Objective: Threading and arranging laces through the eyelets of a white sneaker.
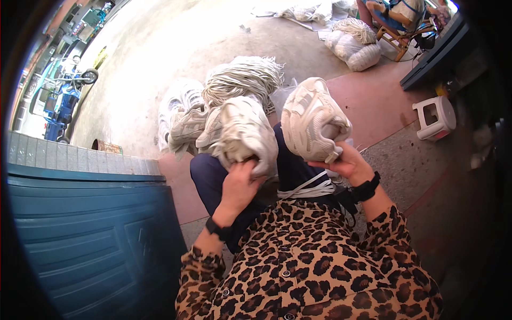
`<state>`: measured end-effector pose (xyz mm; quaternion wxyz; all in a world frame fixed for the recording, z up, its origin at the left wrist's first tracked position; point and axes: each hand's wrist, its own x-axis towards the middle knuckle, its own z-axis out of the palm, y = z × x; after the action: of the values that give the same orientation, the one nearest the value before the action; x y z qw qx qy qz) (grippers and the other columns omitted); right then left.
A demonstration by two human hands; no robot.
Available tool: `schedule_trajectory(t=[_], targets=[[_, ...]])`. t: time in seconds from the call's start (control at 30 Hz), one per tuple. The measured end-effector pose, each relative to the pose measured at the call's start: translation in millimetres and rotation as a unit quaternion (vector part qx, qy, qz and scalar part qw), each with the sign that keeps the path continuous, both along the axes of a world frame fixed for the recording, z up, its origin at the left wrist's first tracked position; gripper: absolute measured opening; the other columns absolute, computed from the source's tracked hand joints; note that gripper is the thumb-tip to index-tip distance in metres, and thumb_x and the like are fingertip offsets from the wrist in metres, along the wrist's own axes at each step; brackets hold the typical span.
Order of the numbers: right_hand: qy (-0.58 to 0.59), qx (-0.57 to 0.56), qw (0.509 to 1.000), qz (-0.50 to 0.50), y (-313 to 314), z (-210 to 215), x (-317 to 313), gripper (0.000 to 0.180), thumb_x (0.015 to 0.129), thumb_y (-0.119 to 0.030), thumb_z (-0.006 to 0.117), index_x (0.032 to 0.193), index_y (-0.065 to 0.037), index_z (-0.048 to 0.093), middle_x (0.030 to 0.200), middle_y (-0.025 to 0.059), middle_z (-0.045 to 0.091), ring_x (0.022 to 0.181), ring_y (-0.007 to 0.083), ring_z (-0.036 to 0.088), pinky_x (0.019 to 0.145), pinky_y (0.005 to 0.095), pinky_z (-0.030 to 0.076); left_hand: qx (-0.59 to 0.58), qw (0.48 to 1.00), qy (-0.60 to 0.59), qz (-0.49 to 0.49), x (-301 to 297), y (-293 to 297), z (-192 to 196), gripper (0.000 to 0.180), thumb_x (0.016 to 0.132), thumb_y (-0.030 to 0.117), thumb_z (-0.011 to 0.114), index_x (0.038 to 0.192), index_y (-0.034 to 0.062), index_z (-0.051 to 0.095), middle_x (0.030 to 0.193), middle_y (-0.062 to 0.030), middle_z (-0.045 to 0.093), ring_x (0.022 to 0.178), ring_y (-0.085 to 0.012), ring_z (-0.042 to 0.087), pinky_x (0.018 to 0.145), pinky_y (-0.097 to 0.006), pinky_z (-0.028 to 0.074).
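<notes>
My left hand (241, 188) is closed on the heel and opening of a cream sneaker (249, 125), which is smeared by motion. My right hand (346, 161) supports a beige and white sneaker (308, 114) from below at the heel, with its toe pointing away from me. Several white and grey shoes (185, 127) lie in a pile just left of the cream sneaker. Behind it rests a thick bundle of off-white shoelaces (246, 77). More white laces (310, 190) lie across my lap.
To the left stands a blue panelled door (96, 240). A white plastic stool (436, 118) is on the right. Farther off are a stuffed bag (354, 50) topped with laces, a seated person (405, 13) and a blue three-wheeled vehicle (64, 101).
</notes>
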<state>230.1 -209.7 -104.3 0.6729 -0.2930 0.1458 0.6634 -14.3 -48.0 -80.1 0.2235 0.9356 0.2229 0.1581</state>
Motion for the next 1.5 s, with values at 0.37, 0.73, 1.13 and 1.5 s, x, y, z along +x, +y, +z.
schedule_trajectory(t=[0.37, 0.73, 1.13, 1.5], targets=[[-0.231, -0.057, 0.97, 0.044, -16, 20, -48, 0.043, 0.07, 0.009, 0.051, 0.112, 0.002, 0.049, 0.103, 0.011, 0.056, 0.09, 0.0216, 0.059, 0.077, 0.0312, 0.051, -0.006, 0.94, 0.338, -0.038, 35, 5, -24, 0.037, 0.079, 0.023, 0.056, 0.113, 0.0087, 0.051, 0.096, -0.0168, 0.059, 0.084, -0.0329, 0.059, 0.067, -0.042, 0.05], [-0.339, -0.048, 0.926, 0.157, 36, 53, -90, 0.053, 0.069, 0.012, 0.05, 0.12, -0.003, 0.046, 0.109, 0.0098, 0.056, 0.099, 0.0209, 0.056, 0.082, 0.0314, 0.048, -0.179, 0.962, -0.093, 0.183, -68, 12, -1, 0.018, 0.087, 0.007, 0.05, 0.102, -0.0009, 0.058, 0.097, -0.0188, 0.061, 0.086, -0.0287, 0.06, 0.074, -0.033, 0.049], [-0.402, -0.145, 0.848, 0.314, 75, 52, -91, 0.073, 0.074, -0.015, 0.065, 0.132, -0.006, 0.023, 0.118, 0.014, 0.045, 0.107, 0.0209, 0.047, 0.087, 0.0313, 0.042, -0.036, 0.986, -0.087, 0.136, -14, 7, 26, 0.047, 0.085, 0.035, 0.056, 0.107, -0.0062, 0.053, 0.092, -0.022, 0.059, 0.085, -0.0355, 0.056, 0.074, -0.039, 0.045], [-0.798, 0.032, 0.572, 0.187, 107, 40, -93, 0.044, 0.087, -0.024, 0.045, 0.12, 0.005, 0.04, 0.11, 0.0306, 0.048, 0.1, 0.0442, 0.049, 0.086, 0.0446, 0.041, -0.23, 0.963, -0.052, 0.13, -13, 16, 45, 0.04, 0.085, 0.03, 0.057, 0.105, -0.0055, 0.054, 0.083, -0.0226, 0.059, 0.073, -0.0347, 0.06, 0.065, -0.037, 0.046]])
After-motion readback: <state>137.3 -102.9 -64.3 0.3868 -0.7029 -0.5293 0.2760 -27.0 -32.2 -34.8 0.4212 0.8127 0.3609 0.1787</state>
